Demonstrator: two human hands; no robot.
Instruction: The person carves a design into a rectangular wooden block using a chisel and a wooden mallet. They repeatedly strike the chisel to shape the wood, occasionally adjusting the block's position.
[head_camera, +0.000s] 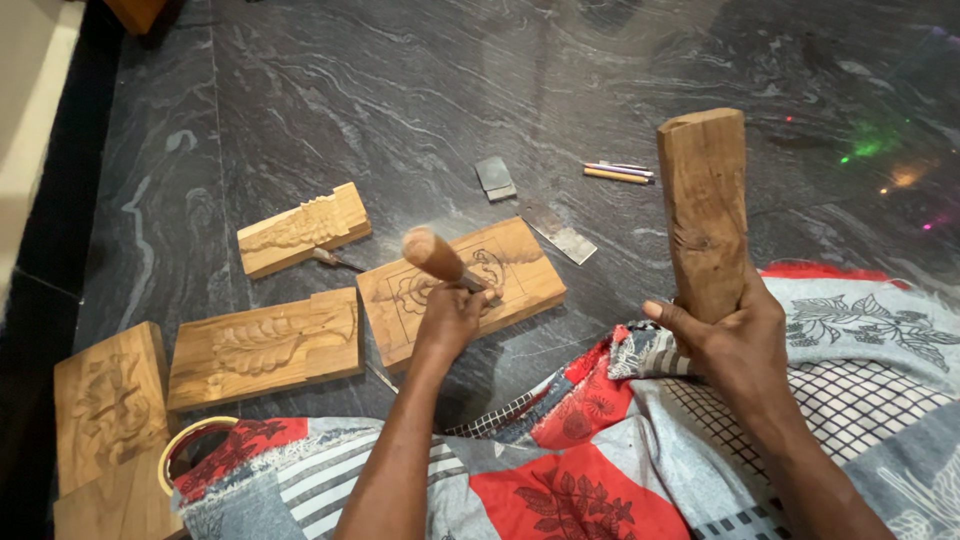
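Note:
My left hand (450, 318) grips a chisel with a rounded wooden handle (432, 254), its tip resting on a flat wooden panel (520, 275) that bears a drawn and partly carved floral pattern. My right hand (728, 335) holds a thick wooden block used as a mallet (704, 205) upright, raised to the right of the panel and apart from the chisel. The panel lies on the dark stone floor just past my knees.
Three other carved wooden panels lie to the left (302, 230) (265, 345) (108, 400). A second chisel (335, 260), flat metal blades (560, 236) (495, 177) and pencils (617, 172) rest on the floor. A patterned quilt (640, 450) covers my lap. A roll of tape (190, 445) sits lower left.

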